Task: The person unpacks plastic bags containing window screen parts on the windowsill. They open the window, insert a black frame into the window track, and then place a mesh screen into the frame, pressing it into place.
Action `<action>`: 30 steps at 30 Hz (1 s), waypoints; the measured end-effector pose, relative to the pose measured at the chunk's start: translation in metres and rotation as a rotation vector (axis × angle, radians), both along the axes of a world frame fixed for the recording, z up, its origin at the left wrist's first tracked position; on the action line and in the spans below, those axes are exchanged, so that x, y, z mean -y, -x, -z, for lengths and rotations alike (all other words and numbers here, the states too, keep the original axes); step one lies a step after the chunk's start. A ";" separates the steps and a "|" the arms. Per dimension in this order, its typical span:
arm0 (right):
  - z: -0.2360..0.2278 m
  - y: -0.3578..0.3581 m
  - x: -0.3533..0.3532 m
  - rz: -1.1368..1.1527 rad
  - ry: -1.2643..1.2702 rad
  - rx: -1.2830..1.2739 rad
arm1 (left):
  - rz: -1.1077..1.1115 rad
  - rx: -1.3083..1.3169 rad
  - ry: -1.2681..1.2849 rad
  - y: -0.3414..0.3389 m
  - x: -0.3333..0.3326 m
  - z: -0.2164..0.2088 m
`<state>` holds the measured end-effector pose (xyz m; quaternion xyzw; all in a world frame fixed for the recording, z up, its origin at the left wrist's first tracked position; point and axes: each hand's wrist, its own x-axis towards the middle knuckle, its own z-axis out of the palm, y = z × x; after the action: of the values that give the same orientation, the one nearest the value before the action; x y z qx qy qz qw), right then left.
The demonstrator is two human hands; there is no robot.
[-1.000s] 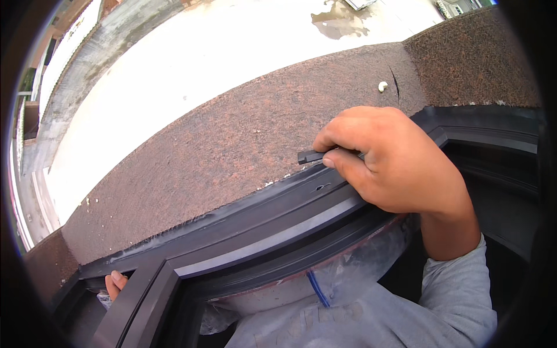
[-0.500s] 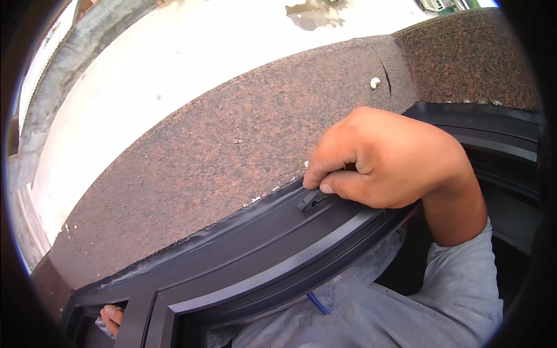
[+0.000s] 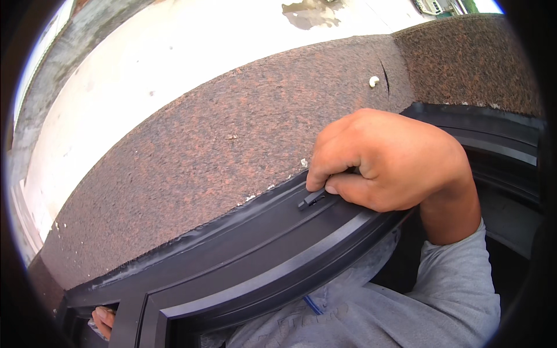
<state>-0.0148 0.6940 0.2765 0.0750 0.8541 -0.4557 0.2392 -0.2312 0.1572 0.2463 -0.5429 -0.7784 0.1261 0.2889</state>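
My right hand (image 3: 383,159) reaches over the dark window frame (image 3: 243,264), wrist bent, thumb and forefinger pinching a small black plastic cover (image 3: 310,200). The cover lies against the outer face of the frame, its free end pointing left. A small dark opening shows along its lower edge, and the fingers hide its other end. At the lower left, only the fingertips of my left hand (image 3: 104,321) show in an opening past the upright frame bar. They are curled together next to a scrap of clear film; what they hold is hidden.
Beyond the frame runs a speckled brown stone ledge (image 3: 197,139) with white crumbs and a curled white bit (image 3: 373,82) near a crack. Past its outer edge the pale ground (image 3: 174,64) lies far below. A grey sleeve (image 3: 452,278) covers my right arm.
The view has shifted slightly. The black cover now sits a little flatter over the frame, still pinched in my right hand. My left fingertips stay in the same opening.
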 end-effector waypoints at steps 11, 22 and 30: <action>0.001 -0.001 0.001 0.002 0.068 -0.011 | 0.002 -0.009 0.008 -0.002 -0.005 -0.001; 0.007 -0.004 0.000 -0.001 0.103 -0.050 | 0.017 -0.048 0.021 -0.007 -0.026 0.005; -0.002 0.004 0.002 0.003 0.104 0.165 | 0.062 -0.049 -0.052 -0.015 -0.080 0.039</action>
<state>-0.0185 0.6923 0.2784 0.1011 0.8065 -0.4921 0.3117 -0.2162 0.2368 0.2072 -0.5556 -0.7571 0.1099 0.3256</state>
